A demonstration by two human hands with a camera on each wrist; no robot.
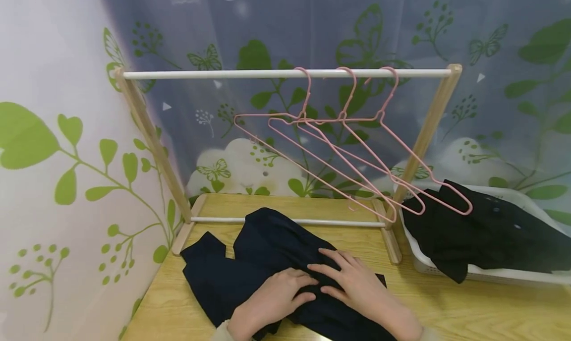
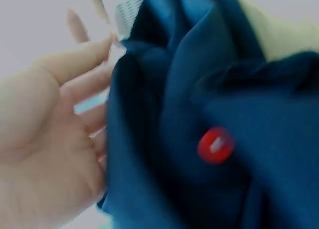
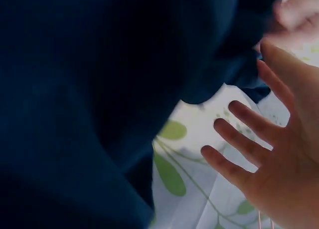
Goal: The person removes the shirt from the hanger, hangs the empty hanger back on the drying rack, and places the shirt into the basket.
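Observation:
A dark navy garment (image 1: pixel 267 252) lies loosely spread on the wooden table under both hands. My left hand (image 1: pixel 283 294) rests on its middle with the fingers lightly bent. Close beside it, my right hand (image 1: pixel 348 281) touches the cloth with its fingers spread. From the left wrist, the left hand (image 2: pixel 55 124) shows palm-on at the garment's edge, its fingertips partly hidden by folds. A red button (image 2: pixel 216 145) stands out on the dark cloth there. In the right wrist view the right hand (image 3: pixel 269 139) has straight, parted fingers beside the cloth (image 3: pixel 99 114).
Behind the garment stands a wooden rack with a white rail (image 1: pixel 214 75). Three pink hangers (image 1: pixel 343 115) hang from its right half. To the right, a white basket (image 1: pixel 417 247) holds black clothing (image 1: pixel 486 232). A patterned curtain (image 1: pixel 67 147) closes off the left and back.

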